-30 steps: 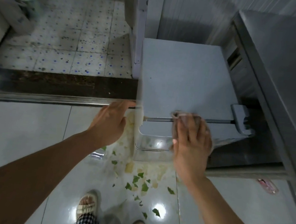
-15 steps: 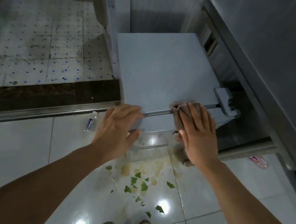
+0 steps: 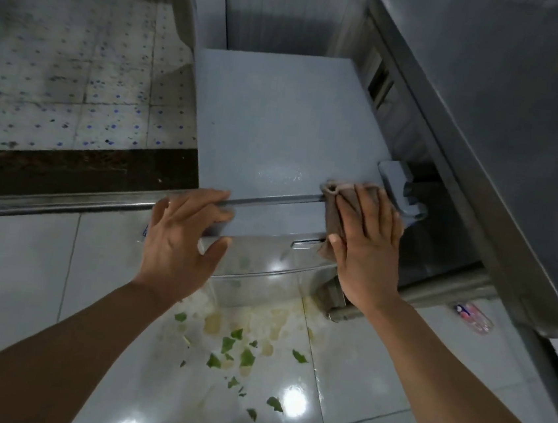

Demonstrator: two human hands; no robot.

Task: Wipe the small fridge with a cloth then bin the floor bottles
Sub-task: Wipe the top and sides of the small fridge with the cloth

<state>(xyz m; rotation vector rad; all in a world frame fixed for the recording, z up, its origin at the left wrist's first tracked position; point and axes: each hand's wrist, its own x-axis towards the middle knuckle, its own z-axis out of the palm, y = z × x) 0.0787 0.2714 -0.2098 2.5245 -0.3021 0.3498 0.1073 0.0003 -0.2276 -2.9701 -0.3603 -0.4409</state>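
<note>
The small fridge (image 3: 280, 122) sits low in the middle of the frame, its pale top facing up and its front edge toward the person. The cloth (image 3: 334, 213), a brownish rag, is draped over that front edge at centre right, just beside the grey hinge block (image 3: 400, 189). The right hand (image 3: 367, 244) lies flat on the cloth with fingers spread, pressing it to the fridge rather than gripping it. The left hand (image 3: 181, 239) is spread wide and holds nothing, its fingertips resting on the front edge at centre left as if to brace. The step in hand looks like the wiping of the fridge, at its front lip and door top. Next, the cloth probably needs dragging along the edge toward the left hand, with steady pressure kept on it. On the white floor (image 3: 23, 270) below lie green leaf scraps (image 3: 232, 347) and yellowish stains. One bottle (image 3: 473, 316) with a pink label lies at the right, under the steel desk (image 3: 487, 112); the binning is not yet begun.
</note>
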